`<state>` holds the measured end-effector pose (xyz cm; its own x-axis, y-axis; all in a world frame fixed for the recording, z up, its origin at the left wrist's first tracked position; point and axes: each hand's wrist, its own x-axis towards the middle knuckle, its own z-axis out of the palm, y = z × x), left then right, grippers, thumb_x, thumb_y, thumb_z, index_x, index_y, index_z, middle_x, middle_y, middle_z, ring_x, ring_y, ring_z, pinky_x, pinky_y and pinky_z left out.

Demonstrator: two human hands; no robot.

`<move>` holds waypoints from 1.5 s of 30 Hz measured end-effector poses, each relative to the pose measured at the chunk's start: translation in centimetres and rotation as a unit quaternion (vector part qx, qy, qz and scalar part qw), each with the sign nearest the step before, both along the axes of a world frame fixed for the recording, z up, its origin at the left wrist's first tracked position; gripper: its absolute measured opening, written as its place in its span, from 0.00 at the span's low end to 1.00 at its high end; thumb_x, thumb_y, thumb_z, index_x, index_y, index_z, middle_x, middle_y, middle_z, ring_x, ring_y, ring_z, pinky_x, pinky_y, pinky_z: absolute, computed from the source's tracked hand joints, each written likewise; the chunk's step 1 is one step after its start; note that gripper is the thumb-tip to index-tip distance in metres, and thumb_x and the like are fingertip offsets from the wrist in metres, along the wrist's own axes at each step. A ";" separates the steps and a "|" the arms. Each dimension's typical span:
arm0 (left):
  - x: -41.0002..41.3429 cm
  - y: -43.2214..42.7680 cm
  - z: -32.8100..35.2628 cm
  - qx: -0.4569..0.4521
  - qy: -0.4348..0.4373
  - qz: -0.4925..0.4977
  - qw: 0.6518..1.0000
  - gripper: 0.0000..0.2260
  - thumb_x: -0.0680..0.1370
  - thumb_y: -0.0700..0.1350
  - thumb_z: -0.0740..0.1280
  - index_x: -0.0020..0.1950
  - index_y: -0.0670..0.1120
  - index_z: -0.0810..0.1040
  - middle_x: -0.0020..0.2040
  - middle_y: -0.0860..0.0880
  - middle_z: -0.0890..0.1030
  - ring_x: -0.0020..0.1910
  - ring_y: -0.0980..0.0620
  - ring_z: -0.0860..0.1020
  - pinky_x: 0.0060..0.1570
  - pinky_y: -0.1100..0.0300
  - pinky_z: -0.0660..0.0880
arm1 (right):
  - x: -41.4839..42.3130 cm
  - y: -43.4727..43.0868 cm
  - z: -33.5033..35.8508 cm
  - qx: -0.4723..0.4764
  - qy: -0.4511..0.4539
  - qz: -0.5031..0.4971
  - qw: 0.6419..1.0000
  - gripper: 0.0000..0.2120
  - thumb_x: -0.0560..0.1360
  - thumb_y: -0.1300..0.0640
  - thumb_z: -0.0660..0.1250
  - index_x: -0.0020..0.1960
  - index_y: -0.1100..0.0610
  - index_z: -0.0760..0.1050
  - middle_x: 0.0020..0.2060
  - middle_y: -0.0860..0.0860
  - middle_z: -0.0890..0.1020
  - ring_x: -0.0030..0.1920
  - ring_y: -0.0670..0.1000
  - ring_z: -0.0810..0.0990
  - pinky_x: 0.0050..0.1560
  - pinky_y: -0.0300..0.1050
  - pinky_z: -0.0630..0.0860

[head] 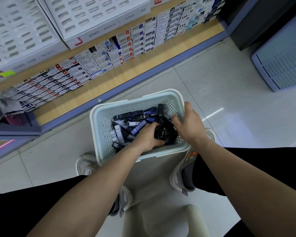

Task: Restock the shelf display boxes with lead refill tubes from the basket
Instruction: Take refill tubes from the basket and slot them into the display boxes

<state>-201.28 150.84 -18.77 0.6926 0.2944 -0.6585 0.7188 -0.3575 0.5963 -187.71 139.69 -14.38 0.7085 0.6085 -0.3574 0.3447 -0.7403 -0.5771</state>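
Head view: one basket (96, 117); left hand (148, 136) grips tubes (135, 124), right hand (189, 124) grip unclear; two display boxes (96, 16).

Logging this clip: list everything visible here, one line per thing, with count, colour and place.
basket: one, pale mint perforated plastic, centre, between the feet
lead refill tubes: many, black and blue, marked HB 0.7, loose in the basket
display boxes: at least two, white with slots, upper left on the shelf
small cartons: many, white with dark or coloured labels, in rows along the shelf
shelf: one, wood-tone with a blue-grey edge, running across the upper half of the view
crate: one, pale blue-grey, slatted, right edge
stool: one, beige, bottom centre
shoes: two, grey-white, either side of the basket
left hand: in the basket, gripping dark tubes
right hand: in the basket's right side, grip hidden
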 end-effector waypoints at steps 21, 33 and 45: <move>-0.7 3.4 2.9 -0.209 0.007 0.184 0.961 0.21 0.80 0.41 0.69 0.70 0.48 0.65 0.52 0.43 0.81 0.43 0.48 0.83 0.43 0.51 0.83 | 0.4 -0.2 1.0 -0.038 0.003 0.009 0.999 0.22 0.78 0.45 0.65 0.67 0.55 0.65 0.56 0.55 0.76 0.49 0.57 0.78 0.48 0.52 0.77; -0.2 3.4 7.6 -0.227 -0.155 0.275 0.921 0.10 0.76 0.36 0.73 0.55 0.42 0.77 0.42 0.43 0.81 0.40 0.47 0.79 0.46 0.49 0.77 | -0.9 3.5 5.9 0.089 0.090 0.055 0.990 0.07 0.79 0.57 0.66 0.50 0.50 0.82 0.35 0.39 0.81 0.39 0.42 0.80 0.38 0.28 0.69; -1.1 3.1 5.4 0.019 -0.033 0.113 0.993 0.25 0.79 0.48 0.71 0.71 0.43 0.67 0.57 0.53 0.73 0.54 0.53 0.72 0.54 0.60 0.68 | 1.2 2.2 5.3 0.088 -0.005 -0.073 0.993 0.09 0.79 0.57 0.62 0.56 0.52 0.79 0.46 0.45 0.81 0.41 0.44 0.79 0.43 0.37 0.74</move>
